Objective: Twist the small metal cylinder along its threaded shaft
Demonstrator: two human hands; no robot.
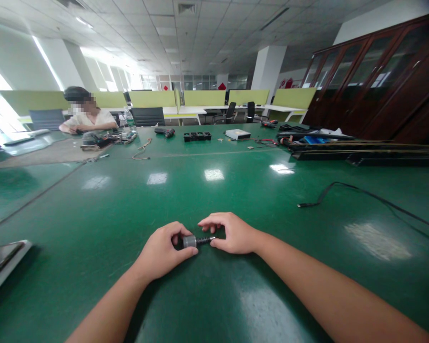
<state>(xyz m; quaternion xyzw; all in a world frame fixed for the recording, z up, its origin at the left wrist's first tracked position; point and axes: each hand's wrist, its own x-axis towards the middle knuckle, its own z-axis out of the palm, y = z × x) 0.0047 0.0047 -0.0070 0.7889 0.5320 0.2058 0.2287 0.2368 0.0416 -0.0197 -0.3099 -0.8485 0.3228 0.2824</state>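
My left hand (166, 250) grips a short grey cylinder with a black ribbed shaft (190, 241), its thumb in front and its fingers curled behind. The shaft points right and ends in a small silver tip; whether the ribs are a spring or a thread I cannot make out. Around that tip my right hand (232, 233) is curved with thumb and fingers apart. Its thumb lies close by the tip, perhaps touching it. Both hands are low over the green tabletop (214, 200).
A black cable (343, 185) lies at right. Along the far side are a power drill (164, 132), a black slotted part (197, 136), a white box (238, 134) and black rails (318, 151). A white-edged device (21, 250) lies at left. Another person (87, 116) sits at far left.
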